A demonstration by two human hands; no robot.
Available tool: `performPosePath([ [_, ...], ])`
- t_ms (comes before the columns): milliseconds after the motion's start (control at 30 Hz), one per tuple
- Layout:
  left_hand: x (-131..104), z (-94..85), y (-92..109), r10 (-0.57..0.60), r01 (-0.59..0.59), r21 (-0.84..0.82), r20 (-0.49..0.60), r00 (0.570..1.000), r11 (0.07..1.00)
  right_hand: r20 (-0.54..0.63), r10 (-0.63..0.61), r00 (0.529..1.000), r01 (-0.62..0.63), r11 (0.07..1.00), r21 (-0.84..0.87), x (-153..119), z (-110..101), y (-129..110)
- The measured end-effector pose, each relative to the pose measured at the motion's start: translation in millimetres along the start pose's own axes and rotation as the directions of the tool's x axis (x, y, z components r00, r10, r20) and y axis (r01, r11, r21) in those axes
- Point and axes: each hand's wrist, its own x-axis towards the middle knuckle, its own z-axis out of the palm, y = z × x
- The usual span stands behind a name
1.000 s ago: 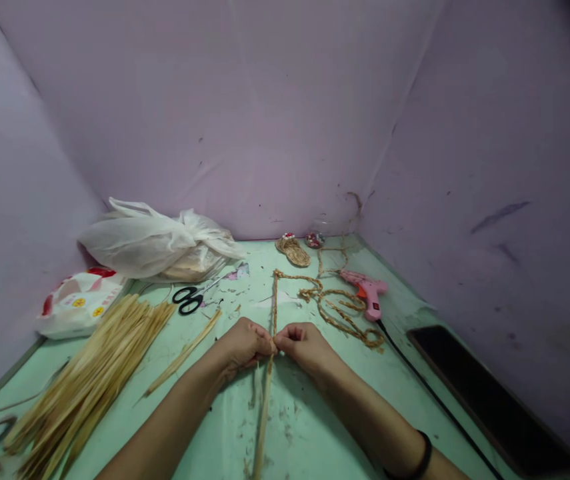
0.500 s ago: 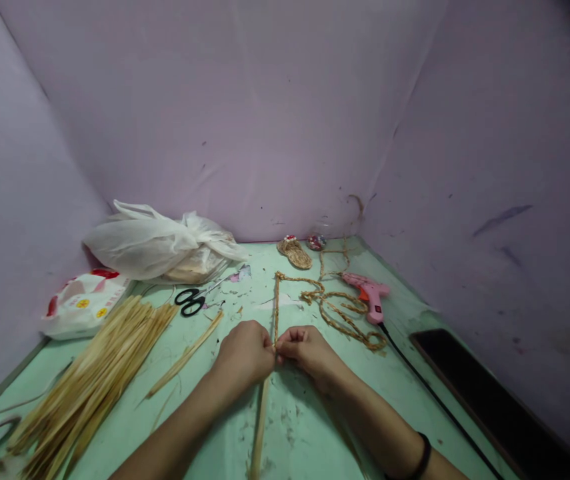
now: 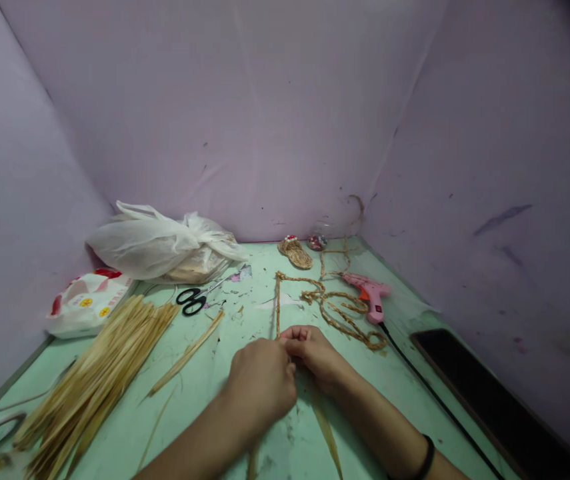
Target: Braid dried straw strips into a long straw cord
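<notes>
A thin braided cord [image 3: 278, 303] of dried plant fibre runs toward me along the table and ends at my hands. My right hand [image 3: 312, 350] pinches the cord's near end between thumb and fingers. Close against it, my left hand [image 3: 262, 377] is curled with its back to me, closed around the working strands, mostly hidden. One loose flat strand [image 3: 328, 433] trails below my right hand, and another strand [image 3: 253, 463] shows under my left wrist. The finished cord [image 3: 345, 320] lies in loops beyond my right hand.
A bundle of dried strips [image 3: 99, 380], black-handled scissors [image 3: 192, 301], a wipes pack [image 3: 87, 303] and a tied plastic bag [image 3: 165, 247] lie left. A woven slipper-shaped piece [image 3: 295, 255] and a bead jar [image 3: 317, 241] stand behind. A pink glue gun [image 3: 372, 293] and dark phone-like slab [image 3: 479, 387] lie right.
My left hand has moved toward me and to the right, now overlapping the strands below the right fingers. My right hand stays nearly in place at the cord.
</notes>
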Motion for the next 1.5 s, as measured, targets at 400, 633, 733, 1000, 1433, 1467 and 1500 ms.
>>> performPosePath([
  [400, 31, -5.3, -20, -0.097, 0.320, -0.636, 0.360, 0.928, 0.702, 0.157, -0.099, 0.983, 0.108, 0.993, -0.055, 4, -5, -1],
  [633, 38, 11.0, -27, -0.182, 0.200, -0.273, 0.089, 0.979, 0.941, 0.198, -0.372, 0.907, 0.367, 0.464, -0.806, -1, -13, 1],
  [733, 41, 17.8, -34, -0.061, 0.047, -0.195, -0.068, 0.996, 0.980, 0.173, -0.369, 0.913, 0.294, 0.300, -0.908, -9, -8, -3],
  [1000, 41, 16.8, -33, -0.084, 0.081, -0.366, 0.009, 0.996, 0.927, -0.014, -0.312, 0.950, 0.034, 0.146, -0.989, -32, 13, -19],
  [1433, 38, -15.4, -31, -0.072, 0.273, -0.608, 0.334, 0.940, 0.745, 0.062, -0.287, 0.956, 0.163, 0.345, -0.925, -31, 6, -24],
  [1467, 39, -16.9, -32, -0.056, 0.275, -0.611, 0.352, 0.934, 0.742, 0.014, -0.322, 0.947, 0.169, 0.457, -0.873, -26, 0, -26],
  [1500, 39, -17.7, -33, -0.045, 0.278, -0.614, 0.367, 0.929, 0.739, -0.032, -0.336, 0.941, 0.181, 0.583, -0.792, -21, -5, -27],
])
